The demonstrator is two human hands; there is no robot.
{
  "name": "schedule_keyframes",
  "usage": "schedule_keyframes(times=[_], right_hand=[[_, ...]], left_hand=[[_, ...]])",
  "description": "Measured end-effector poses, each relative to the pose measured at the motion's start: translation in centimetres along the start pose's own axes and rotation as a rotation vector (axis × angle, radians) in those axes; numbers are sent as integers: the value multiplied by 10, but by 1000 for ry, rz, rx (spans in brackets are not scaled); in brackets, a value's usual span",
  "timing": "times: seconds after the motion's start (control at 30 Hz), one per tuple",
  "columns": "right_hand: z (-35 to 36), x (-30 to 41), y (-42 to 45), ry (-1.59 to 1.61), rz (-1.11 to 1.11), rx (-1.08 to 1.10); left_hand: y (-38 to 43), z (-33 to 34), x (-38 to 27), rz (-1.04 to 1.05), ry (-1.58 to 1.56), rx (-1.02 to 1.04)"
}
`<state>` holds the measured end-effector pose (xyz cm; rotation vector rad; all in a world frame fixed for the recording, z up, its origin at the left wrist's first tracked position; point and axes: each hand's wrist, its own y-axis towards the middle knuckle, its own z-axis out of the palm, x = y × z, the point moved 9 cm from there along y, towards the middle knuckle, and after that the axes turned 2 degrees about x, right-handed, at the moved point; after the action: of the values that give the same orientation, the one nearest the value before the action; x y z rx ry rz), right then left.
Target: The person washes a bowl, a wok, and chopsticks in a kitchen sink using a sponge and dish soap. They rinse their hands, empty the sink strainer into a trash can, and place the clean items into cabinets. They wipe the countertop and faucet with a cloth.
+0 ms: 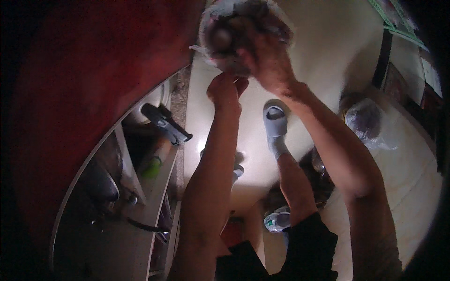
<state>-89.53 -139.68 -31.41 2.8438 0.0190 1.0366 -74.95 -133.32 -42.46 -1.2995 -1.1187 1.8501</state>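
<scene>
A pale, translucent plastic bag (225,65) with dark, blurred contents is at the top centre of the head view. One round dark item (222,38) shows in its mouth. My left hand (226,87) is closed on the bag's near edge, its fingertips pinched together. My right hand (269,63) reaches over the bag's right side, with the fingers blurred and partly hidden among the contents; whether they grip anything is unclear.
A large red surface fills the left. Below it, a shelf unit (163,182) holds dark pans and a black-handled item (167,123). A clear plastic bag (365,121) lies at right on the tiled floor, and a plastic bottle (277,219) near my leg. A green plastic rack or basket is at upper right.
</scene>
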Motion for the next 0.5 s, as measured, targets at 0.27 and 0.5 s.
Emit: schedule_keyframes(times=[0.27,0.5], right_hand=[[-39,11,-9,-28,119,-20],[-105,35,-22,889,471,-139]], left_hand=[[-121,-52,73,-224,-52,-74],[-297,-67,55,-295,154,2]])
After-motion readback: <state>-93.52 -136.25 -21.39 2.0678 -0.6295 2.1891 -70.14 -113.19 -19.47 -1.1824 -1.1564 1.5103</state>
